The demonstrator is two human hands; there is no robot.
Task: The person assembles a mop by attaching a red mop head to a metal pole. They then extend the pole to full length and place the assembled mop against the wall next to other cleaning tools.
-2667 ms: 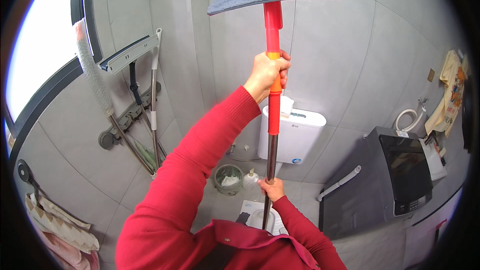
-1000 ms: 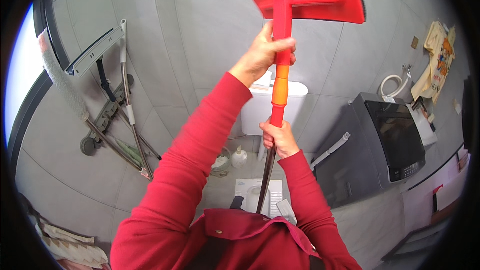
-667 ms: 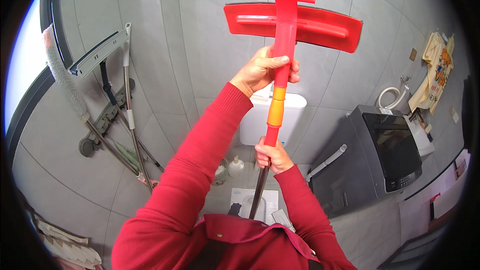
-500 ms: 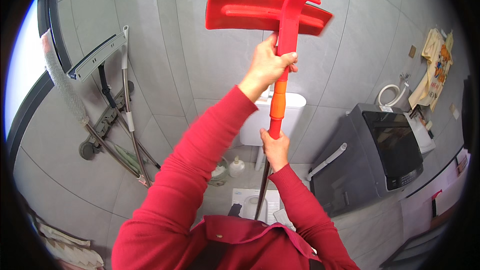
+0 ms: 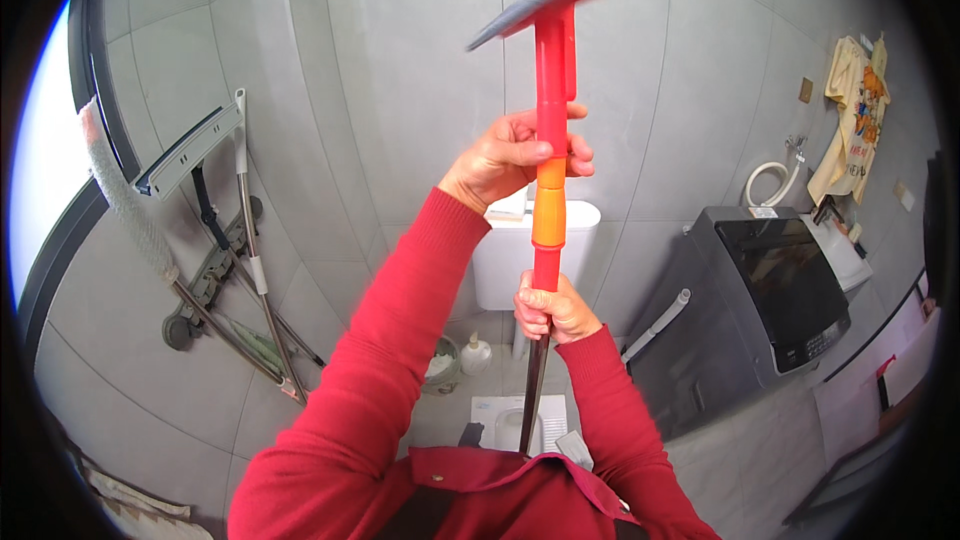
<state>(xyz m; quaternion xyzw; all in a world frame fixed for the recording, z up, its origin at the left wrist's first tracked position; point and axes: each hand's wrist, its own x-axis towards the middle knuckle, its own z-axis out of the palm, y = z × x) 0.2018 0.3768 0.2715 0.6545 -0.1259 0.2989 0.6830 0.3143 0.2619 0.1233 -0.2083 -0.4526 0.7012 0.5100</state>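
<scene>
A long-handled squeegee (image 5: 550, 60) stands upright in front of me, with a red neck, an orange collar and a dark metal pole. Its wide head, smeared by motion, slants up to the right and shows a greyish edge at its left end. Just above the orange collar, my left hand (image 5: 505, 157) wraps loosely round the red neck, thumb in front and fingertips past the far side. My right hand (image 5: 560, 310) is closed round the red sleeve and the top of the pole below the collar.
Leaning at the left wall are a flat mop (image 5: 190, 150) and a fluffy duster (image 5: 125, 195). Ahead stand a white cistern (image 5: 500, 270), a squat toilet (image 5: 508, 428) in the floor, a bucket (image 5: 440, 365) and a white bottle (image 5: 476, 354). A dark washing machine (image 5: 720, 330) is at the right.
The squeegee has turned about its pole, so its head points edge-on and slants instead of facing me broadside. Both hands sit a little lower, and my left hand's grip has loosened.
</scene>
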